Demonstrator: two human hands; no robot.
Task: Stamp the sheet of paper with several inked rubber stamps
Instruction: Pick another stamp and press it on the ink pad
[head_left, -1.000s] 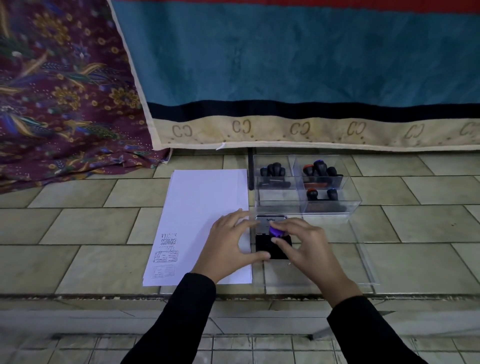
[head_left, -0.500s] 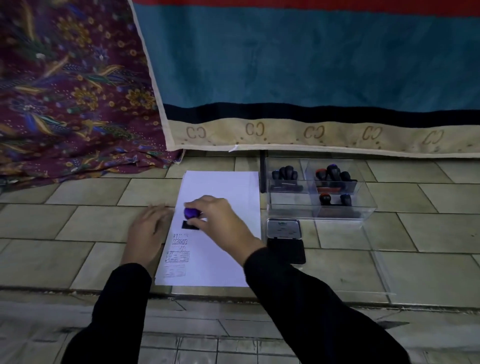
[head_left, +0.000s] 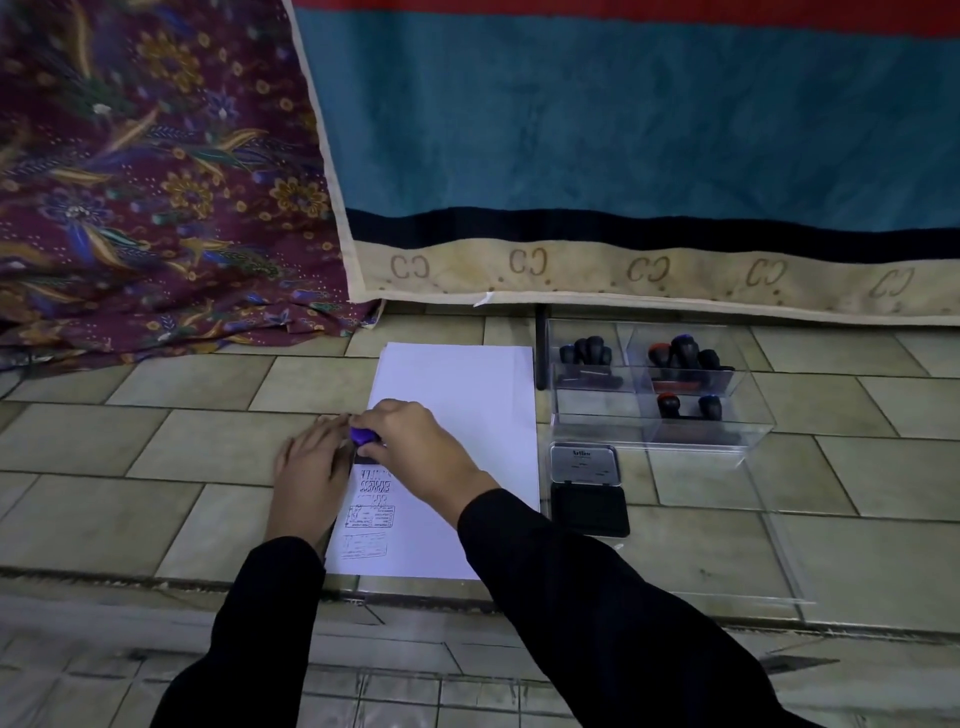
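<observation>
A white sheet of paper (head_left: 467, 395) lies on the tiled floor, with several black stamp prints down its left side. My right hand (head_left: 415, 441) reaches across and grips a purple-handled stamp (head_left: 363, 436), whose dark base rests on the paper's left edge just above the prints. My left hand (head_left: 309, 473) lies flat, palm down, on the paper's left edge and the floor, touching the stamp's side. The open black ink pad (head_left: 589, 506) with its silver lid sits right of the paper.
A clear plastic organizer (head_left: 597, 415) holding several black-handled stamps stands at the right behind the ink pad. A clear lid (head_left: 779, 545) lies on the floor nearer me at the right. Patterned maroon cloth (head_left: 130, 208) and a teal blanket (head_left: 623, 130) hang behind.
My right hand carried the purple stamp from the ink pad over to the paper's left edge. My left hand left the pad and settled flat beside the stamp.
</observation>
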